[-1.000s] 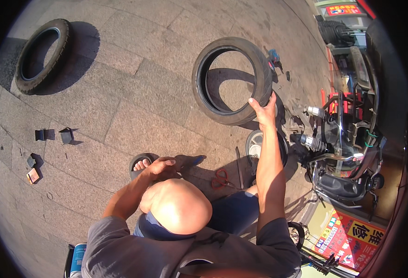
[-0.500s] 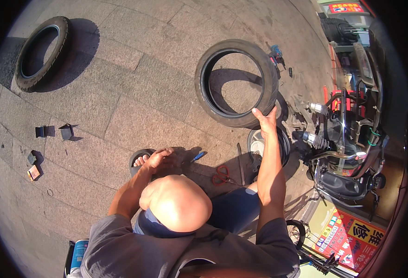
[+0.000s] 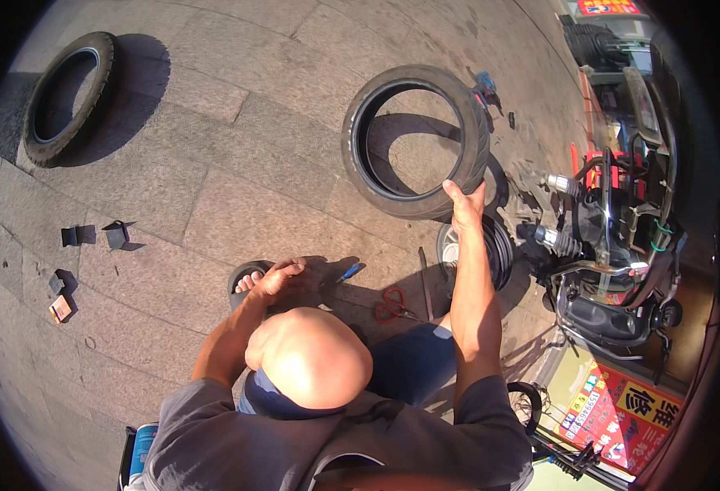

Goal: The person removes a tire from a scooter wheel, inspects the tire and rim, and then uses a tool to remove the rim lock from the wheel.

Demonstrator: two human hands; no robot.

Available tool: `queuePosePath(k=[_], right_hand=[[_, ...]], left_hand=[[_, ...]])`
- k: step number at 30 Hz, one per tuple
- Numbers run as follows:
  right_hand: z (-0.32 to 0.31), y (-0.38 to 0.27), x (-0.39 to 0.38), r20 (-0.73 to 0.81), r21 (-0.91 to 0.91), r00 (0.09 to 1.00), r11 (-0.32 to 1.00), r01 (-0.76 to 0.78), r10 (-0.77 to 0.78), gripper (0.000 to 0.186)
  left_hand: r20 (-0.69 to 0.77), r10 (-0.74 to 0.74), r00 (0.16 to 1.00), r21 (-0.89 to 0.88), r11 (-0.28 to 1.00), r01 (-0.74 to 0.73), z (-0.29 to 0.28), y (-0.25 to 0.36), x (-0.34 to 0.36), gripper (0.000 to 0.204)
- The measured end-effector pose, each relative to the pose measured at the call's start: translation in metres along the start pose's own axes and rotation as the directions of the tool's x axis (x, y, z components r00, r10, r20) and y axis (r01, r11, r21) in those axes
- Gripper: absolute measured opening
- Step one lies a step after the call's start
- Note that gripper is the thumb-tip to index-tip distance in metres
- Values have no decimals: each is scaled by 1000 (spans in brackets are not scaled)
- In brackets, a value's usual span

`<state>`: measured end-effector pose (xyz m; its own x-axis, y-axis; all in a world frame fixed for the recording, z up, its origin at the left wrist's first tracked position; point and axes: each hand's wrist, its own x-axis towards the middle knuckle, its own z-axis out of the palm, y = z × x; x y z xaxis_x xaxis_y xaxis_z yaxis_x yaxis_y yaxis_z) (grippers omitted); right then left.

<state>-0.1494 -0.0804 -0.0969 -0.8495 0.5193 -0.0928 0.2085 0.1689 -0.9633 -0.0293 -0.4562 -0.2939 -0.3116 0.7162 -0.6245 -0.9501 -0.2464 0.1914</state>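
My right hand (image 3: 466, 209) is closed on the near edge of a black tyre (image 3: 473, 123), its thumb over the rim and its arm stretched forward. The tyre is tilted, with paving showing through its middle. Over my sandalled foot (image 3: 244, 284), my left hand (image 3: 276, 280) is held with fingers extended and nothing visible in it. A blue-handled tool (image 3: 350, 272) lies on the ground to its right. Closer to my knees are red-handled scissors (image 3: 390, 305) and a thin flat bar (image 3: 425, 282). A wheel (image 3: 501, 254) lies beneath my right forearm, partly hidden.
Another tyre (image 3: 105, 82) stands at the far left. Small black pieces (image 3: 115, 235) and a small box (image 3: 60, 308) are scattered on the left paving. A blue power tool (image 3: 486, 88) lies beyond the held tyre. A partly dismantled scooter (image 3: 605, 254) and a red-yellow sign (image 3: 622, 417) line the right.
The held tyre has shifted slightly up and to the left in view, together with my right hand. My left hand stays by the foot.
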Motion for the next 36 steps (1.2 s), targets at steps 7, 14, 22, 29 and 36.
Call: queuePosePath(k=[7, 14, 22, 29, 36], right_hand=[[38, -49, -15, 168, 64, 983, 994, -93, 81, 64], [75, -126, 14, 175, 485, 983, 864, -133, 53, 23], [149, -133, 75, 279, 263, 939, 925, -275, 200, 87], [152, 24, -43, 798, -477, 448, 877, 60, 404, 68], [72, 43, -25, 594, -600, 662, 800, -14, 457, 51]], left_hand=[[-14, -11, 1000, -3, 1000, 11, 7, 4, -4, 22], [111, 8, 994, -24, 1000, -5, -29, -13, 9, 42], [-81, 45, 996, 183, 983, -29, 1, 15, -25, 52], [-344, 619, 706, 532, 748, -397, -51, 141, -103, 49], [-50, 997, 58, 937, 27, 349, -174, 347, -201, 64]])
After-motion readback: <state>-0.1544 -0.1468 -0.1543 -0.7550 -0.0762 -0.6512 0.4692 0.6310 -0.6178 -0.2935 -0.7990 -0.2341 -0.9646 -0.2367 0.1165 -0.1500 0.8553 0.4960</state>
